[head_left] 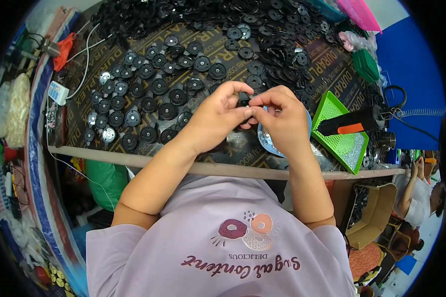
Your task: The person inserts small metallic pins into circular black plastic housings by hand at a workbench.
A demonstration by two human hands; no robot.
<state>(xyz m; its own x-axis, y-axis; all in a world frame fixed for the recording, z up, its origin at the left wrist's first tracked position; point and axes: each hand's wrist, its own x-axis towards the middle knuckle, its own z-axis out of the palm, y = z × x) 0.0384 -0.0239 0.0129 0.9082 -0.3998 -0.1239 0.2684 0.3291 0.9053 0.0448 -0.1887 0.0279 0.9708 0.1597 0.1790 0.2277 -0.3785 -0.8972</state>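
Note:
My left hand (pixel 215 119) and my right hand (pixel 285 119) meet above the table, their fingertips touching. The fingers of my left hand are curled around a small dark round part (pixel 243 102), mostly hidden by them. My right hand is closed in a pinch against it; whatever its fingertips hold is too small to make out. Beneath my right hand stands a light blue dish (pixel 268 143), partly covered by it. Many black round discs (pixel 167 111) with metal centres lie spread in loose rows left of my hands.
A black and orange power screwdriver (pixel 349 123) on a coiled cord lies across a green tray (pixel 328 106) of small bits at right. Heaps of black parts (pixel 282 59) fill the far side. A cardboard box (pixel 374 218) stands below the table's right edge; another person (pixel 418 200) sits beyond.

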